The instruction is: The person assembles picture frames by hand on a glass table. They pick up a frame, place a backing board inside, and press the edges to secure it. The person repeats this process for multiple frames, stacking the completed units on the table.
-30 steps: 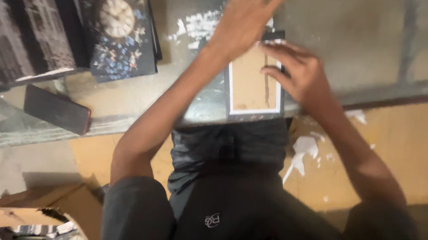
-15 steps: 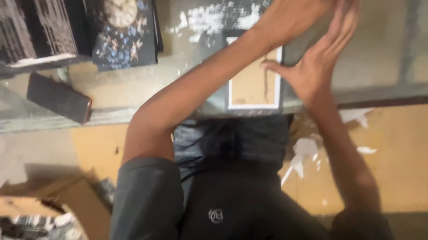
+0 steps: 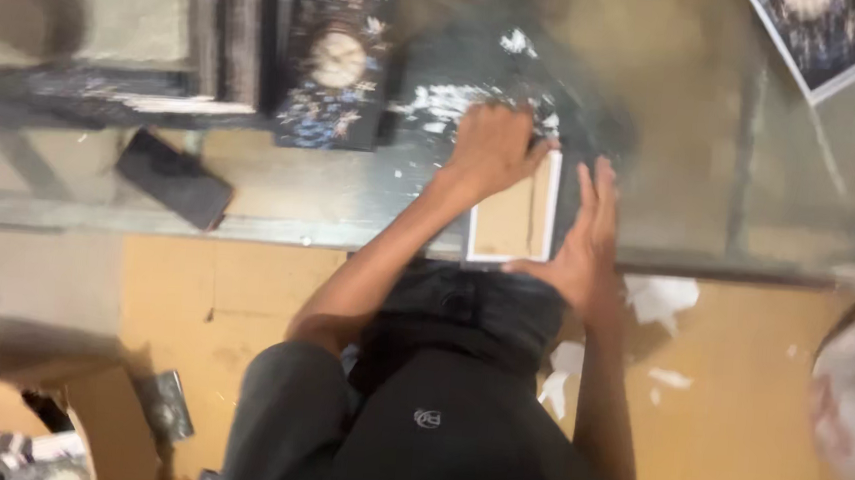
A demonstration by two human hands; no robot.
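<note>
Surface: grey glass top, smeared white near its middle; its front edge runs left to right above a tan floor.
Change: 0.5 s ago both hands were raised together above the panel's far end; now they are lower and apart, 1 at the top, 1 at the right side.
Panel: tan rectangular board with a white border, lying flat at the surface's front edge, in front of the person; long axis runs away from the person, near short end at the edge.
Clock picture: dark print with a round dial, left of the panel, well apart.
Dark block: flat, tilted, further left.
Left hand: grip curled, knuckles up, pressing the panel's far left corner.
Right hand: grip spread flat, fingers pointing away, along the panel's right edge.
</note>
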